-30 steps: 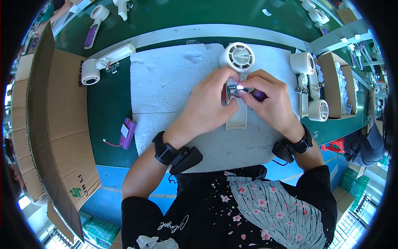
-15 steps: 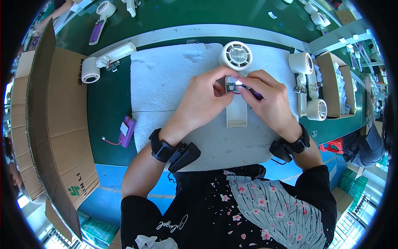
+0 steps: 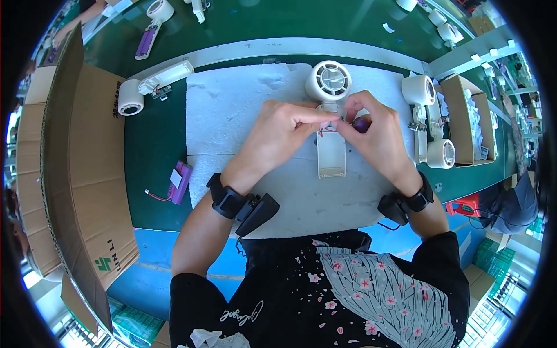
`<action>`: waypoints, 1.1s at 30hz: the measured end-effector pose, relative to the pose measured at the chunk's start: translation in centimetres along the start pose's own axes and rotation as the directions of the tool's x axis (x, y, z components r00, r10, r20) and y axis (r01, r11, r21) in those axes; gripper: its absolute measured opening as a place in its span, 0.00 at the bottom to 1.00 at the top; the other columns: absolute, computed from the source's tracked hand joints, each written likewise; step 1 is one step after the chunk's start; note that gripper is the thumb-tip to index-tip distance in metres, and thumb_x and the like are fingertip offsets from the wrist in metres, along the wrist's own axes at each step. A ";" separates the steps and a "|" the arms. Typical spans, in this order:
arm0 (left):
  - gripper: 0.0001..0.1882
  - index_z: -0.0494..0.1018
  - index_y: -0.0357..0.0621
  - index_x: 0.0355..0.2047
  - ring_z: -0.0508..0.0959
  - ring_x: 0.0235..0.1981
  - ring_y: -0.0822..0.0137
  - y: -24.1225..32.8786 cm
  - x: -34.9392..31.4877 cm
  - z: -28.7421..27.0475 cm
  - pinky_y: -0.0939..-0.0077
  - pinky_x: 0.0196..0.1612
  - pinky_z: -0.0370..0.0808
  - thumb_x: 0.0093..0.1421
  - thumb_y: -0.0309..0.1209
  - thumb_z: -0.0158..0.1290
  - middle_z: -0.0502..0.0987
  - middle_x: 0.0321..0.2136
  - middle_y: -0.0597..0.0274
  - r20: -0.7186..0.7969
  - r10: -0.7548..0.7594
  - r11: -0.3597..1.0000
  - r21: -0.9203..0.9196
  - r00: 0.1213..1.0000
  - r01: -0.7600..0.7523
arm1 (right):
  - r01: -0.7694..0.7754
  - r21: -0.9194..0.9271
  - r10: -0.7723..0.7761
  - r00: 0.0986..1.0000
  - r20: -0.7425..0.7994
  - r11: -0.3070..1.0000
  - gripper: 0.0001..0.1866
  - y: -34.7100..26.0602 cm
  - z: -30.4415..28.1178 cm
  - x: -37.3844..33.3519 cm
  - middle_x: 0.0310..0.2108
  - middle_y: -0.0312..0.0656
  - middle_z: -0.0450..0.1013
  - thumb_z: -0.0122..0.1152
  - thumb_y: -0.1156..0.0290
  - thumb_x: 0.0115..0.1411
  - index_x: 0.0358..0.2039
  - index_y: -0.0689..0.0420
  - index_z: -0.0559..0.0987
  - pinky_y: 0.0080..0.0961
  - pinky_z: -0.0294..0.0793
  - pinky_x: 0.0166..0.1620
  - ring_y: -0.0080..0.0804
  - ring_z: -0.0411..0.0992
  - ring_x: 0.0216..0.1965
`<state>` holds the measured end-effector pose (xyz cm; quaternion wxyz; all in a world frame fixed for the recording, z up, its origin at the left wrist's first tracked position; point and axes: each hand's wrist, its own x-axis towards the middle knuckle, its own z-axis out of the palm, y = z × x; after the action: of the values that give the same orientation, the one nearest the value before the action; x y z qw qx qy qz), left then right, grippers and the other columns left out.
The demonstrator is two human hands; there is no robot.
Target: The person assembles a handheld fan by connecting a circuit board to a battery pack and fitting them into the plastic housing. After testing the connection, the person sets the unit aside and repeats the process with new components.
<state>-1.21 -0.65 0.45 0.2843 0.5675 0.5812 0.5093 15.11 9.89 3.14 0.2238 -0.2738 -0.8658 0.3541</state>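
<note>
A cream handheld fan [image 3: 331, 161] lies on the foam mat with its round head at the far end and its handle shell open towards me. Thin red wires [image 3: 329, 130] show at the handle's top. Over them, my left hand [image 3: 283, 130] has thumb and fingers pressed together; what they pinch is too small to tell. My right hand [image 3: 380, 136] brings its thumb and forefinger to the same spot, and a dark purple rounded object [image 3: 361, 124] sits in its curled fingers. Most of that object is hidden, as is the fan's neck area.
The white foam mat [image 3: 243, 104] covers the bench middle. A purple battery pack [image 3: 181, 181] with wires lies left of it, near a large cardboard box [image 3: 93, 174]. Another opened fan [image 3: 130, 97] is at far left; more fans [image 3: 441, 153] and a small carton [image 3: 473, 124] stand right.
The lit circuit board between my hands has dropped from sight. My left fingers have straightened and closed together, and the purple object has turned within my right hand. Red wires now show.
</note>
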 end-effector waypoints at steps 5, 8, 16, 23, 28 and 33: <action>0.14 0.80 0.47 0.44 0.79 0.32 0.69 0.6 0.3 -0.7 0.76 0.38 0.75 0.58 0.22 0.55 0.81 0.36 0.58 0.123 -0.078 0.994 0.086 0.989 0.067 | -0.166 -0.054 0.174 0.930 0.324 0.985 0.15 0.8 -1.9 0.5 0.23 0.38 0.70 0.70 0.73 0.50 0.35 0.61 0.75 0.20 0.69 0.27 0.22 0.67 0.22; 0.15 0.80 0.48 0.44 0.78 0.32 0.69 0.5 0.1 -0.9 0.76 0.37 0.74 0.56 0.23 0.56 0.80 0.36 0.59 0.126 -0.064 0.996 0.067 0.990 0.056 | -0.273 -0.032 0.245 0.800 0.548 0.961 0.19 1.0 -3.1 0.8 0.26 0.38 0.71 0.70 0.72 0.49 0.40 0.60 0.74 0.22 0.71 0.29 0.23 0.67 0.22; 0.17 0.80 0.49 0.43 0.71 0.28 0.72 0.6 0.1 -0.9 0.79 0.32 0.70 0.50 0.24 0.57 0.79 0.36 0.63 0.183 -0.117 0.993 -0.007 0.976 0.120 | -0.022 0.111 -0.022 0.922 0.386 0.994 0.28 1.6 -4.1 -1.7 0.37 0.42 0.71 0.66 0.74 0.52 0.52 0.59 0.66 0.24 0.73 0.30 0.27 0.70 0.23; 0.17 0.80 0.46 0.40 0.71 0.25 0.73 0.8 -0.4 0.7 0.79 0.31 0.70 0.48 0.23 0.55 0.80 0.33 0.63 0.033 -0.175 0.985 -0.007 0.984 0.175 | -0.449 -0.072 0.454 0.871 0.189 0.891 0.18 -0.6 -4.6 -2.2 0.36 0.40 0.75 0.65 0.81 0.49 0.42 0.62 0.76 0.22 0.75 0.27 0.28 0.75 0.26; 0.16 0.80 0.44 0.39 0.71 0.24 0.73 0.6 -0.3 1.4 0.79 0.31 0.70 0.48 0.22 0.55 0.80 0.32 0.62 -0.041 -0.087 0.996 -0.040 0.995 0.086 | 0.127 -0.389 -0.107 0.992 0.073 0.912 0.09 0.6 -4.4 -3.4 0.35 0.43 0.76 0.66 0.78 0.50 0.33 0.63 0.79 0.25 0.77 0.30 0.34 0.77 0.28; 0.16 0.80 0.42 0.39 0.72 0.24 0.74 0.6 -0.6 1.5 0.80 0.30 0.71 0.48 0.21 0.55 0.80 0.32 0.61 -0.046 -0.099 0.995 0.000 0.994 0.099 | 0.359 -0.378 -0.307 0.932 0.192 0.853 0.05 0.5 -4.4 -3.1 0.35 0.47 0.77 0.66 0.78 0.50 0.28 0.64 0.80 0.30 0.77 0.36 0.41 0.76 0.30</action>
<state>0.47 -0.90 0.40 0.2950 0.5265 0.6156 0.5068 20.18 10.36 4.99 0.1652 -0.1373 -0.9668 0.1385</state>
